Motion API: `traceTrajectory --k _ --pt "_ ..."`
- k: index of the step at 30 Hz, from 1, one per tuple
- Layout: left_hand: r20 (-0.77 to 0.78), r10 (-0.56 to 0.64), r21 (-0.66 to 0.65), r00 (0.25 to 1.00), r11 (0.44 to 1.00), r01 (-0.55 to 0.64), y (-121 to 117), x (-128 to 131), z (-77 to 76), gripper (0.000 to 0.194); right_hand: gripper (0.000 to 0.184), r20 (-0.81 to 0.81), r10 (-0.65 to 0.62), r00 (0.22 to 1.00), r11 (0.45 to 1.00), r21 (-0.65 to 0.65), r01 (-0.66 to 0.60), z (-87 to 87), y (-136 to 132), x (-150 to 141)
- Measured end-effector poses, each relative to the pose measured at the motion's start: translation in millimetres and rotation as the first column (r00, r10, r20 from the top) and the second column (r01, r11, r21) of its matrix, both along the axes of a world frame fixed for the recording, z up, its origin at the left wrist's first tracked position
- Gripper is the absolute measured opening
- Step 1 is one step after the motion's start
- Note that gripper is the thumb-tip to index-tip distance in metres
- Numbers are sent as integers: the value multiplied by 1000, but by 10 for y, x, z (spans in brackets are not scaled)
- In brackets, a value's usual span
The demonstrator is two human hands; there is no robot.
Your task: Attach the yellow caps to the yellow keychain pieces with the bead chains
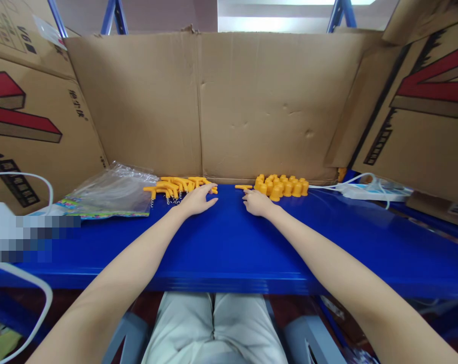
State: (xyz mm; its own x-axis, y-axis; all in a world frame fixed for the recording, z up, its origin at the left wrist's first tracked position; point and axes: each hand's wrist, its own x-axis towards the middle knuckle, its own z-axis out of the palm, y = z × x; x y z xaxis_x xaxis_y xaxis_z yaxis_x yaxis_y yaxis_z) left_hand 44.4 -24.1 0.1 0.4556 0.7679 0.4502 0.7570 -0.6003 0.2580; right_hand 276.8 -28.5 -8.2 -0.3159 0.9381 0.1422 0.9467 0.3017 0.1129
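My left hand (197, 199) lies flat on the blue table (229, 242), fingers stretched toward a pile of orange T-shaped parts with small springs (176, 186); the fingertips reach the pile's right end. My right hand (256, 202) rests on the table with fingers loosely curled, index finger pointing at a single orange stick-like part (243, 187) just ahead of it. A cluster of several orange cup-shaped caps (282, 186) stands just to the right of that hand. Neither hand grips anything.
A clear plastic bag (111, 194) lies at the left on colourful packaging. A white power strip with cables (369, 191) sits at the right. Cardboard walls (229, 101) enclose the back and sides. A white cable (32, 177) loops at far left.
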Motion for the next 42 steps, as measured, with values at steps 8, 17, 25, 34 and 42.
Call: traceTrajectory --k 8,17,25,34,42 --pt "-13 -2 -8 1000 1000 2 12 -8 -20 49 55 -56 30 998 999 21 -28 -126 259 175" --pt "-35 -30 -5 999 1000 30 44 -13 -27 46 50 29 -122 992 991 51 120 -42 261 119" --pt "-26 -42 -48 999 998 41 48 -18 -23 47 51 -18 -196 981 981 7 196 -33 273 138" --pt "-7 -43 -44 999 998 43 38 -22 -22 45 52 -46 -242 969 970 -24 241 -29 226 99" --pt "-42 96 79 995 993 -92 101 -97 39 33 53 -76 -201 977 956 201 212 68 123 215"
